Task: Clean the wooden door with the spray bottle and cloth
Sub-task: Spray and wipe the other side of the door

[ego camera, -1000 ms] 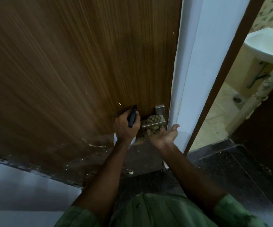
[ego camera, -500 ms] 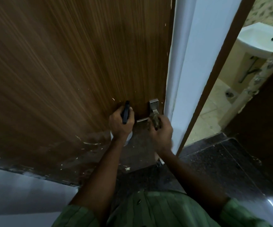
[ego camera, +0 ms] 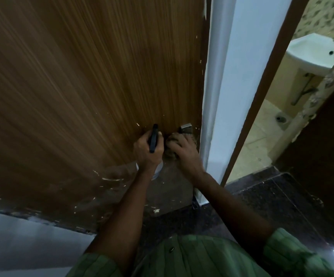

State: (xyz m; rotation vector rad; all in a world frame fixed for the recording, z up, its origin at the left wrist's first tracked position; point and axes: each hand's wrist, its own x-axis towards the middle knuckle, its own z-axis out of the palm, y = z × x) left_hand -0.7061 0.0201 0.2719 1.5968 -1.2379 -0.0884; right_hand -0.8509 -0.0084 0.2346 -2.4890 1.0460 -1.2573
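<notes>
The wooden door [ego camera: 86, 80] fills the left of the view. The left hand [ego camera: 147, 151] grips the spray bottle [ego camera: 153, 140], nozzle toward the panel. The right hand [ego camera: 183, 151] presses the bunched cloth [ego camera: 170, 154] at the metal handle [ego camera: 186, 128]; wipe firmly around the plate, along the grain

Head view. The left hand [ego camera: 147, 150] grips a spray bottle [ego camera: 153, 141] against the wooden door [ego camera: 86, 80]; the right hand [ego camera: 184, 150] presses a patterned cloth [ego camera: 170, 141] just below the metal handle plate [ego camera: 186, 128]. A white frame [ego camera: 222, 92] borders the door; a washbasin [ego camera: 312, 53] appears beyond.
</notes>
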